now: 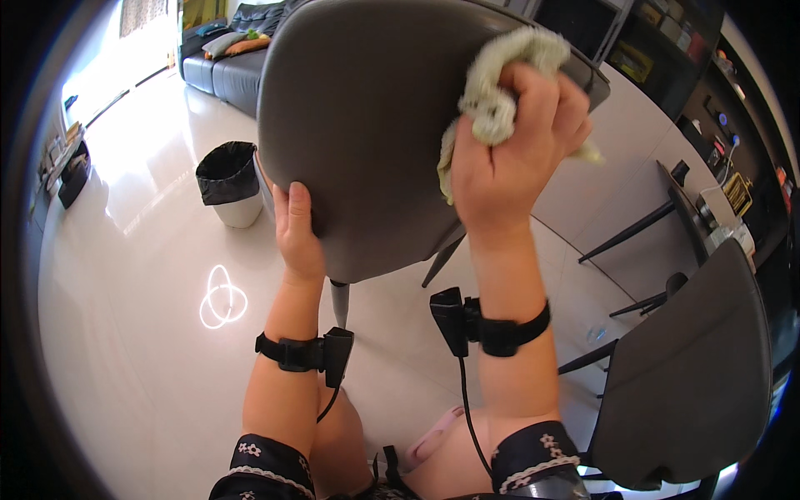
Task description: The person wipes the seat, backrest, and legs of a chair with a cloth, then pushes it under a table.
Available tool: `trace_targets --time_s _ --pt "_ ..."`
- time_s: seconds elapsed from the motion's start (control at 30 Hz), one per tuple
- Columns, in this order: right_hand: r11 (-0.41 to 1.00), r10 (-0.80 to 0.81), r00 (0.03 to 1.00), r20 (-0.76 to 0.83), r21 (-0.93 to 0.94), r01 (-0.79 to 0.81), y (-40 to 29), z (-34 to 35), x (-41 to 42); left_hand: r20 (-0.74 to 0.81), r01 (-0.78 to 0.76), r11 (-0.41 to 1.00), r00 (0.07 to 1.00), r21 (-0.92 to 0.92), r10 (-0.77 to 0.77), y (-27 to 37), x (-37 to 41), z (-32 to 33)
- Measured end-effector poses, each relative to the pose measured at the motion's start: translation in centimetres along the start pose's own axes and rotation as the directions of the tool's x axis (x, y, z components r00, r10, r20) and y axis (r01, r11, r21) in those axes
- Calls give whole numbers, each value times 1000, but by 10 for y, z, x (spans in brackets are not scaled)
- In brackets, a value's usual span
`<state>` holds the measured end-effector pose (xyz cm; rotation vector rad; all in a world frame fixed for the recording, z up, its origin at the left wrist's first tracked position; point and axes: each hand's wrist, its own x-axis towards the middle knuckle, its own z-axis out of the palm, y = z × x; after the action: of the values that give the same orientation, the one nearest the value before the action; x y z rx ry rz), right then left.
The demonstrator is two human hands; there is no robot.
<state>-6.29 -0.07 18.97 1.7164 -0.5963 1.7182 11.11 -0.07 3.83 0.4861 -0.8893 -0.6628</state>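
Right before me stands a dark grey upholstered chair [369, 137], its broad smooth back facing me and its tapered legs below. My left hand [297, 231] grips the chair's left edge, thumb on the near face and the other fingers partly hidden behind it. Bunched in my right hand [522, 144] is a pale green fluffy cloth [494, 112], pressed against the upper right of the chair back. One end of the cloth hangs below the hand on its left.
A bin with a black liner [229, 175] stands left of the chair. Another grey chair [684, 369] is at the lower right, near a table [687, 219] holding small items. Behind at the upper left is a leather sofa [234, 78] with cushions.
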Motion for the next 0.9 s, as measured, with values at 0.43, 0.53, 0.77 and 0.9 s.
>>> trace_targets --time_s 0.43,0.53,0.77,0.9 --pt "998 -21 995 102 54 16 -22 -35 13 106 82 997 991 4 -82 11 0 -2" --pt "915 -218 936 275 -276 294 -42 -24 50 118 75 997 990 -27 -72 9 0 -2" --pt "983 -122 989 81 -129 132 -39 3 7 81 52 999 995 -9 -51 9 0 -5" --pt "993 -72 975 211 -73 90 -40 -6 -39 27 67 997 997 -43 -66 4 -2 -1"
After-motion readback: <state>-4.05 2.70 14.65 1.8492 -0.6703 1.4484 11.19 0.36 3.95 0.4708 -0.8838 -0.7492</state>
